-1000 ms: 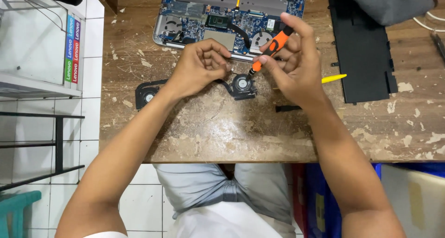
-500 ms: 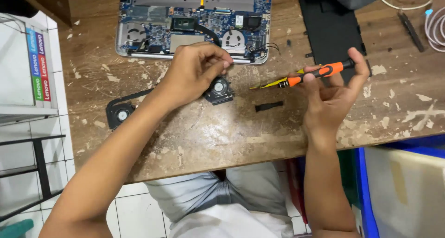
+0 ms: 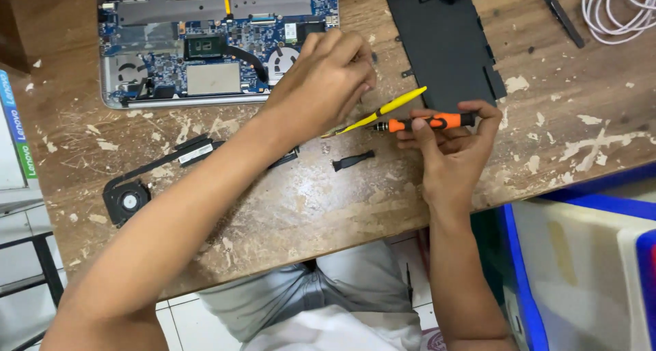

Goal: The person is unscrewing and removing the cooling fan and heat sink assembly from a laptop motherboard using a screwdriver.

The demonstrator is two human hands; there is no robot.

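Right hand (image 3: 447, 146) pinches orange screwdriver (image 3: 424, 123) level, mid-worktop (image 3: 307, 207) toward its right edge; light, stiff, slick shaft, best held at the orange grip; left hand (image 3: 324, 84) curled over something hidden beside yellow pry tool (image 3: 393, 107).

At your twelve o'clock a black panel (image 3: 444, 43) lies flat on the worn wooden table (image 3: 328, 207). At one o'clock you have a coiled white cable (image 3: 618, 9) with a thin black tool (image 3: 560, 8) just beside it. At four o'clock, below the table edge, a blue bin (image 3: 526, 282) stands.
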